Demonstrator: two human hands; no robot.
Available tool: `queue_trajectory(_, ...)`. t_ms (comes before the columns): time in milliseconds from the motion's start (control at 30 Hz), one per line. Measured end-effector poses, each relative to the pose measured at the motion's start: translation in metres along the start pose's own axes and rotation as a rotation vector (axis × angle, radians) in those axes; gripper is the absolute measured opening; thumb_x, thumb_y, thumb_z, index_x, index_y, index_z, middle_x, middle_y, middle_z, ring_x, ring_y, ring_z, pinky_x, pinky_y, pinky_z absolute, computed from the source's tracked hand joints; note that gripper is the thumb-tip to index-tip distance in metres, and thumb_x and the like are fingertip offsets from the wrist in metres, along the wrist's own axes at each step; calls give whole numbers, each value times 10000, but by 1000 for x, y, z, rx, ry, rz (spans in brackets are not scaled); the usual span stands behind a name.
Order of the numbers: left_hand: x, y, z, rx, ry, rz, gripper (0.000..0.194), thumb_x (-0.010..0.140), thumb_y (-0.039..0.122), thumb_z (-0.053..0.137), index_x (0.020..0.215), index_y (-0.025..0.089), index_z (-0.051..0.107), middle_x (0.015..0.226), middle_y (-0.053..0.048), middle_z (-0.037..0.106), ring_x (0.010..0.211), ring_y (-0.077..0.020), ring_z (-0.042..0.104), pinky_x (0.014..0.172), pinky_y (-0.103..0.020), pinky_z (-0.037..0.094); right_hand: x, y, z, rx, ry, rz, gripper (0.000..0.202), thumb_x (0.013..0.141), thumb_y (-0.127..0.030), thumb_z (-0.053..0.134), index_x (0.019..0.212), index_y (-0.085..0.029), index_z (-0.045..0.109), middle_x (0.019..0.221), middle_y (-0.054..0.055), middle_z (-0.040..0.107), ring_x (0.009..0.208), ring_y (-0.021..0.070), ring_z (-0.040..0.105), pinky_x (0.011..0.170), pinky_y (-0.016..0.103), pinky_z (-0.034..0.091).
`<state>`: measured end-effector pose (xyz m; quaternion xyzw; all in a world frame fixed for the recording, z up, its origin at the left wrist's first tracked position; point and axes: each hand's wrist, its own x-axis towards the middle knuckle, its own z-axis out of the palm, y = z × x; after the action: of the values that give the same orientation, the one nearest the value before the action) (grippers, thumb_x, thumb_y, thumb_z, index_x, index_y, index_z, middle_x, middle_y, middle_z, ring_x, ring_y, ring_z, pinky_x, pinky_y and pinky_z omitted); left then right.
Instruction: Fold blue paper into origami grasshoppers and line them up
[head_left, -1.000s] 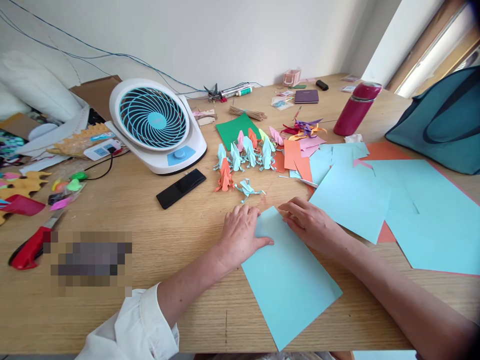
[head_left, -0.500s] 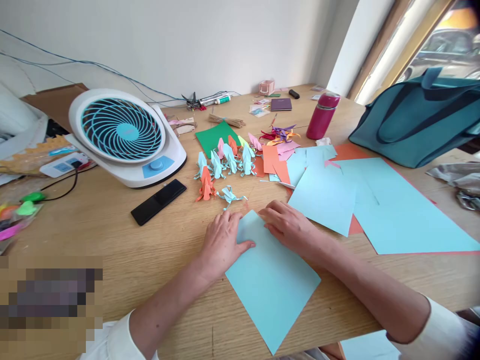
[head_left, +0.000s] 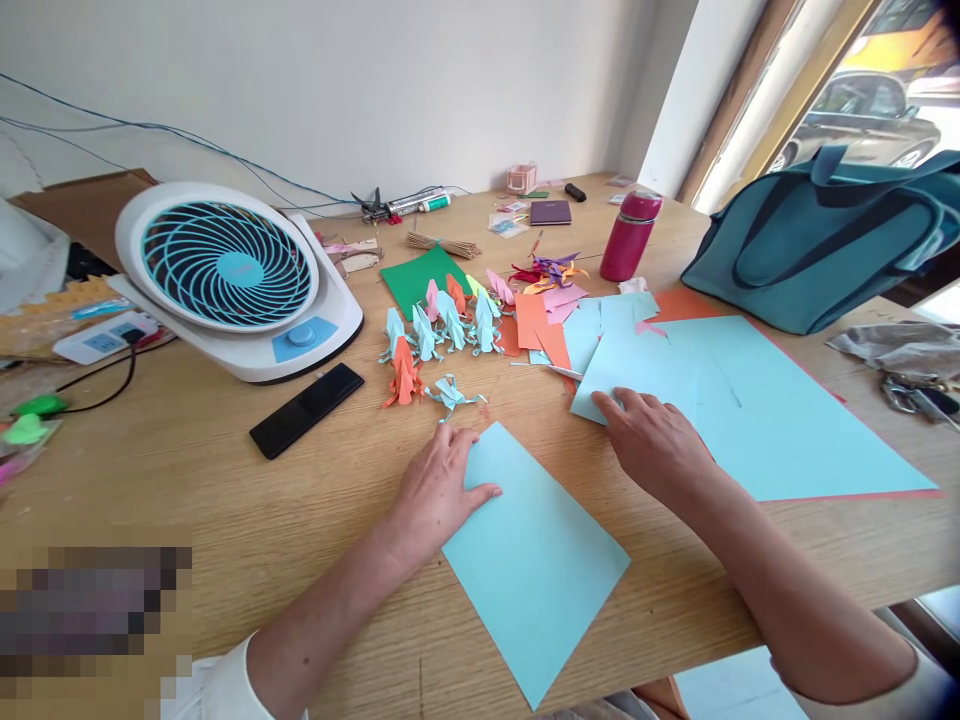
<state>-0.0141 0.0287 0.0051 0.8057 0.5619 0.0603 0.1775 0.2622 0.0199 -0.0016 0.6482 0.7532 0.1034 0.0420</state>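
Note:
A light-blue paper sheet point(head_left: 536, 560) lies on the table in front of me. My left hand point(head_left: 439, 480) rests at its upper left edge, thumb stretched over the paper and fingers apart. To the right, my right hand point(head_left: 652, 435) lies on a second blue sheet point(head_left: 600, 385), fingers spread near that sheet's left corner. Under it is a larger blue sheet point(head_left: 795, 430). Beyond my left hand stands a small blue folded paper figure point(head_left: 452, 394). Behind it are an orange folded figure point(head_left: 403, 372) and several blue ones point(head_left: 451, 322).
A white fan point(head_left: 232, 270) and a black phone point(head_left: 306, 410) sit on the left. At the back right stand a magenta bottle point(head_left: 631, 238) and a teal bag point(head_left: 814, 245). Orange paper pieces point(head_left: 541, 330) and a green sheet point(head_left: 412, 278) lie mid-table.
My right hand has left the near blue sheet's top corner and moved right onto the second blue sheet. My left hand keeps its place on the near sheet. The view has shifted slightly.

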Motion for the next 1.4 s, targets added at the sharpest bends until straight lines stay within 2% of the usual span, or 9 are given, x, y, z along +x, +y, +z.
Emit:
queue_trajectory(200,0,2,1,46,47,39,468,798,353,767,1177,165,568,1135,-100,530,1109,-290,565,961,-444,490,0,2,-6,42,-66,23,315,921,-47,377,1127,-175,578,1059,121,652,947,262,634,654,339,409)
queue_trajectory(333,0,3,7,80,118,85,470,826,346,739,1223,170,558,1200,-123,559,1156,-311,547,988,-496,477,-3,0,-8,51,2,19,269,954,-122,409,1121,-170,614,1213,164,634,1059,323,624,724,399,473)
queue_trajectory(400,-4,5,12,86,128,164,520,861,367,700,1306,171,516,1360,-150,521,1276,-328,488,1050,-522,437,-4,-7,-13,169,87,-58,286,976,-187,431,1208,-175,598,1294,165,613,1115,326,615,796,436,503)
queue_trajectory(500,-13,10,22,83,75,273,563,915,404,621,1389,146,460,1541,-173,386,1431,-338,347,1128,-523,374,-12,-25,-20,418,158,-321,375,1005,-272,434,1361,-193,517,1396,135,572,1232,278,572,937,428,507)
queue_trajectory(633,-25,14,34,104,22,305,631,933,425,584,1451,116,400,1570,-194,350,1474,-366,280,1150,-562,334,-45,-46,-13,471,137,-572,507,1007,-370,439,1468,-159,422,1496,143,485,1354,284,474,1045,464,462)
queue_trajectory(800,-38,15,38,86,5,364,611,941,431,568,1448,127,415,1580,-172,344,1488,-351,251,1184,-541,288,-103,-49,8,385,183,-657,715,931,-493,540,1535,-171,336,1612,159,284,1453,349,320,1104,530,385)
queue_trajectory(933,-47,18,41,48,-3,495,605,930,506,558,1401,135,479,1561,-171,380,1485,-343,262,1197,-533,262,-134,-50,17,341,302,-684,808,876,-571,569,1514,-113,378,1591,218,300,1457,380,296,1077,523,384)
queue_trajectory(1100,-47,16,45,30,29,612,554,937,510,550,1332,123,555,1510,-150,466,1452,-329,337,1191,-490,287,-151,-52,30,294,390,-728,625,880,-304,555,1472,-133,450,1538,220,401,1419,388,367,1112,544,303)
queue_trajectory(1400,-38,7,48,-167,128,694,346,961,373,564,1159,104,657,1334,-140,630,1333,-240,513,1148,-379,376,-151,-43,33,343,438,-865,527,901,-259,520,1410,-125,518,1474,159,514,1393,354,422,1159,522,281)
